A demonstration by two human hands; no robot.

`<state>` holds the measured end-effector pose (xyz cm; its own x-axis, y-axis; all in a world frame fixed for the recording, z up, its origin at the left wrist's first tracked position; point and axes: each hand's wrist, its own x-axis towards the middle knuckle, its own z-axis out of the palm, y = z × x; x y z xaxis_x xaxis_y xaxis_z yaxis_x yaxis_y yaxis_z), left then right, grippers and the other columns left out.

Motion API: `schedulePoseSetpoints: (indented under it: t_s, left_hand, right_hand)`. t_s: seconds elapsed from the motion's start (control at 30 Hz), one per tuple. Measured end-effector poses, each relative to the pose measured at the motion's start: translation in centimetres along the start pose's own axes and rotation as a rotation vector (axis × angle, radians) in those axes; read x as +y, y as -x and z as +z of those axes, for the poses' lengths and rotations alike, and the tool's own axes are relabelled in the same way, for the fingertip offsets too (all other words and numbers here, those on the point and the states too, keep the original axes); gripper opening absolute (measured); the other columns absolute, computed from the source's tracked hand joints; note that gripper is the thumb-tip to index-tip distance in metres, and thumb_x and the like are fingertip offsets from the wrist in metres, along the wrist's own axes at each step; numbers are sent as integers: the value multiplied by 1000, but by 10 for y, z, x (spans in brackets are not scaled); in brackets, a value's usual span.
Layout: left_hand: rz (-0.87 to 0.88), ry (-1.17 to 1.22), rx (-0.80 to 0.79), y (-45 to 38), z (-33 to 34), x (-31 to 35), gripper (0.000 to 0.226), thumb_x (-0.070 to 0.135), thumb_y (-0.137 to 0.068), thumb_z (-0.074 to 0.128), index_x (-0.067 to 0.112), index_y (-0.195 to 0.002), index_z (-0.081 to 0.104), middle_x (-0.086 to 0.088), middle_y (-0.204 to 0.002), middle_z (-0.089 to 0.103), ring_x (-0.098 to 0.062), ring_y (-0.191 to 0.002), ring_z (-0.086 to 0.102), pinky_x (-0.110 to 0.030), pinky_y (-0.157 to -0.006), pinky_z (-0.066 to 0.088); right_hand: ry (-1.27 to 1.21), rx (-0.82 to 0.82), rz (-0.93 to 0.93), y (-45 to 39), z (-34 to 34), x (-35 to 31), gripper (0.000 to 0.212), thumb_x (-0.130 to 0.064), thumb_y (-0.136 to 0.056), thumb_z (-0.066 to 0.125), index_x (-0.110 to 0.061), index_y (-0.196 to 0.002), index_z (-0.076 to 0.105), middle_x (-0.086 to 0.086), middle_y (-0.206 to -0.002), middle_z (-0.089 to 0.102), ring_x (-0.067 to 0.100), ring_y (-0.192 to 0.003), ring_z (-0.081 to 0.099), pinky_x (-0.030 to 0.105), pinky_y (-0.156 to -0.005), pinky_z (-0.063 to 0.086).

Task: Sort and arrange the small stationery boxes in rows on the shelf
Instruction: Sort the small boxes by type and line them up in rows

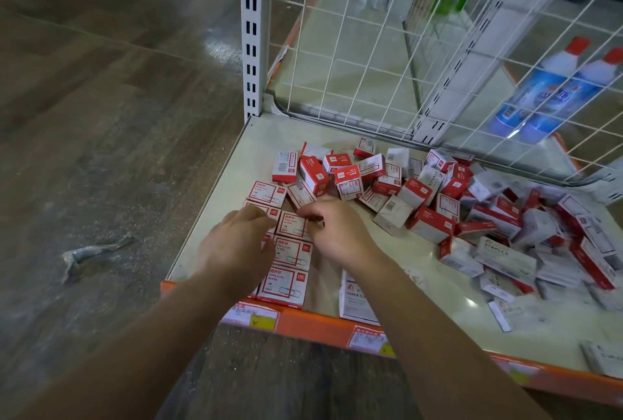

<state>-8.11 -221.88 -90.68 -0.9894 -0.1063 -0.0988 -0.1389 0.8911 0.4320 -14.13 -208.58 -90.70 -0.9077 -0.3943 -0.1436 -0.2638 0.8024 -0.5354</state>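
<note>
Lying crumpled on the wood-grain floor at far left: a scrap of plastic wrap (91, 252). Rising at the corner: a white slotted upright (251, 31), with white wire mesh (371, 48) behind. Laying paper-clip boxes (291, 252) flat in a column near the front-left corner of the smooth pale shelf (215, 210), close to its orange lip (313, 320). Left hand (236, 247) resting flat, fingers straight, steadying the row, holding nothing. Right hand (337, 234) pinching the edge of the top box (290, 222), apparently nudging it square. Early going, by the look of it: the jumbled heap (472, 210) of small red-and-white cardboard boxes sprawling to the right, unsorted. Next, probably, reaching right for another matching box and setting it label-up. Standing behind the mesh at far right: blue bottles with red caps (546, 89).
</note>
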Motion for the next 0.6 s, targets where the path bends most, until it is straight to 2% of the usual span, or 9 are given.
schedulePoseSetpoints:
  t_s: [0.1,0.23,0.43,0.53,0.6]
  left_hand:
    - [15,-40,-34,1,-1,2,43,30,-95,47,30,-138,42,8,-141,39,-13,-126,40,-29,-96,44]
    - [41,-128,-52,1,-1,5,43,32,-95,44,31,-138,40,8,-143,37,-13,-126,41,-28,-96,43]
    - [30,-158,-41,-4,-3,11,36,28,-94,44,29,-130,48,7,-134,46,-12,-118,45,-27,-90,43]
    - [48,-139,-19,-5,0,17,41,26,-94,44,27,-135,42,7,-138,41,-12,-123,42,-27,-95,41]
    - [89,-131,-25,-6,4,23,42,23,-95,43,27,-137,39,8,-142,38,-12,-128,38,-28,-100,38]
  right_hand:
    - [-14,-21,-19,3,-1,2,32,-10,-93,49,-14,-123,60,2,-123,55,16,-113,49,20,-88,37]
    - [-63,-11,-4,6,0,4,33,-10,-94,47,-14,-124,58,2,-126,54,16,-114,49,23,-92,40]
    - [-102,136,68,13,-9,22,34,-6,-91,47,-15,-122,59,-1,-122,57,13,-111,51,19,-88,37]
    - [-126,269,126,14,-21,33,35,-4,-91,48,-14,-123,58,2,-120,60,13,-107,54,21,-90,40]
    - [-140,344,150,13,-29,38,36,-2,-91,48,-12,-124,58,3,-116,61,13,-101,55,21,-85,42]
